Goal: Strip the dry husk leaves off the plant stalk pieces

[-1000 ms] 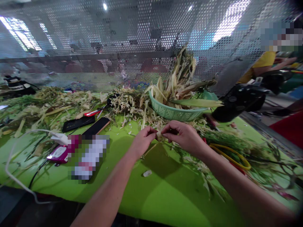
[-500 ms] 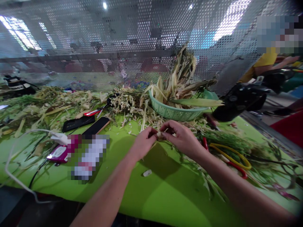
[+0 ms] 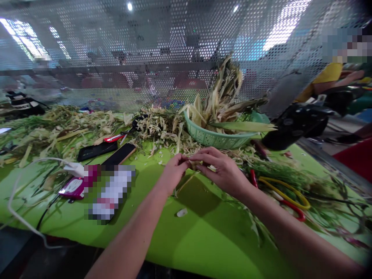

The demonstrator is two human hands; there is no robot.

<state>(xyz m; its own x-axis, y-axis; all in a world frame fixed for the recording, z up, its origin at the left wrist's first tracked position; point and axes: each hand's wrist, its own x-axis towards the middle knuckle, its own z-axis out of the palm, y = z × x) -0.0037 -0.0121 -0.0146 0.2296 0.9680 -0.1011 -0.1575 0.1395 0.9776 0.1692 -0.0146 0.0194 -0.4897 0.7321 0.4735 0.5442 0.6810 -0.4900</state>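
Both hands are shifted slightly left since before. One husk strip (image 3: 192, 165) is pinched between left hand (image 3: 173, 173) and right hand (image 3: 223, 171), just above the table (image 3: 203, 232). One basket (image 3: 216, 138) and two phones (image 3: 97, 150) are seen behind.

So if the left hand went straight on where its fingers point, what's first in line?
The left hand points toward the right hand. First comes the pale husk scrap that both pinch, then the right hand itself, close behind. Depth between them is unclear.

husk scrap (image 3: 192, 164) half-hidden between fingers (image 3: 204, 159)
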